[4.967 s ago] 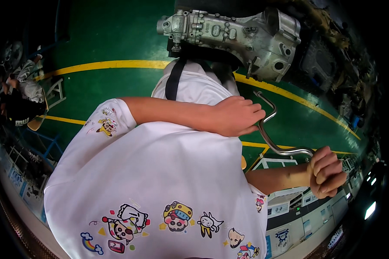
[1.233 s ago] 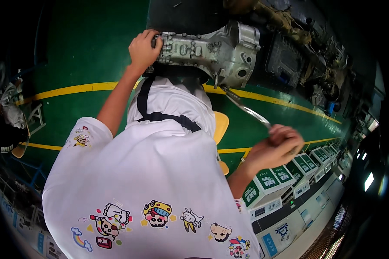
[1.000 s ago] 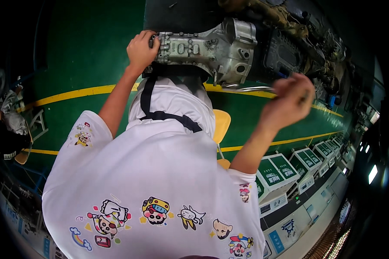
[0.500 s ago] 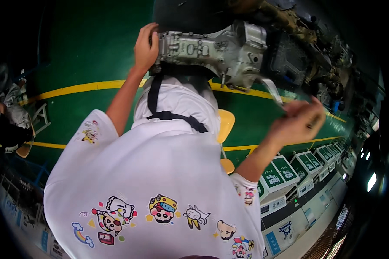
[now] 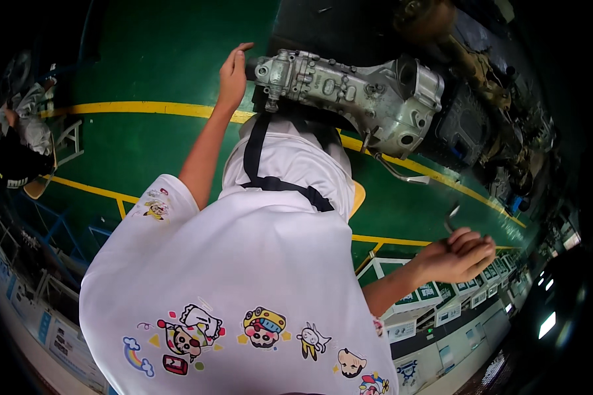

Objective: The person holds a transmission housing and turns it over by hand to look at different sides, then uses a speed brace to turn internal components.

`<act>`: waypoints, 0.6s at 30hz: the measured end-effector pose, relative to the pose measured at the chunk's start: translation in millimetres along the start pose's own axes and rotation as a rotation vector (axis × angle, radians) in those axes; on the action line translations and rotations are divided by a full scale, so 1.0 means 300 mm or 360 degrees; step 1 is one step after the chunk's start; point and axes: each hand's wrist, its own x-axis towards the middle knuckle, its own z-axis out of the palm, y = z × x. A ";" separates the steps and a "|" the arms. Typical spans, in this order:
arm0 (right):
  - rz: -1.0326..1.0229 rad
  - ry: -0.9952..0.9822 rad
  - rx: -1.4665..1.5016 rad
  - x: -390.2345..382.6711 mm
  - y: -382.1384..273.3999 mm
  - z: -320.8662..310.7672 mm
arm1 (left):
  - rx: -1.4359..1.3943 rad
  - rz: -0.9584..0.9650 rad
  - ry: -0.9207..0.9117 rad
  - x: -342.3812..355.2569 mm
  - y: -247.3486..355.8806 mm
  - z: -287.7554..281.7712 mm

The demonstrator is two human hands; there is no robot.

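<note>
We make out cast marks (image 5: 317, 84) on the housing (image 5: 357, 91) and white print (image 5: 429, 291) on green-and-white boxes (image 5: 412, 299), all too small to read.

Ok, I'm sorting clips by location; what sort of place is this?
Probably a mechanic's workshop: a metal gearbox, more machine parts to its right, and a green floor marked with yellow lines.

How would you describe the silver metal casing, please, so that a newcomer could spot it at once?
Start from the green floor and find the dark surface at the top of the picture. Along its near edge, just right of the left hand, lies a long silver-grey casing. It widens toward its right end and looks paler than the flat, dark part beside it.
</note>
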 end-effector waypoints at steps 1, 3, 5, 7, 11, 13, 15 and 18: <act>-0.0008 -0.0093 0.0074 -0.045 -0.016 0.025 | 0.0009 -0.0070 0.0074 0.003 -0.022 -0.008; -0.0008 -0.0184 0.0150 -0.060 -0.016 0.055 | 0.0026 -0.0141 0.0148 0.006 -0.078 -0.007; -0.0161 -0.0170 0.0122 0.009 0.003 0.105 | 0.0298 -0.0213 0.0068 0.001 -0.154 -0.008; -0.0003 0.0073 0.0071 0.102 0.004 0.084 | 0.0230 -0.0347 -0.0026 0.005 -0.227 0.014; 0.0083 -0.0007 0.0244 0.035 0.017 -0.009 | 0.0197 -0.0400 0.0041 -0.010 -0.279 0.038; 0.0085 -0.0033 0.0293 -0.037 -0.012 0.011 | 0.0200 -0.0388 -0.0010 -0.021 -0.278 0.049; 0.0042 -0.0327 0.0357 -0.052 -0.029 0.071 | 0.0175 -0.0289 -0.0022 -0.011 -0.290 0.042; 0.0087 0.0053 0.0128 0.064 -0.014 0.089 | 0.0130 -0.0330 -0.0135 0.000 -0.301 0.042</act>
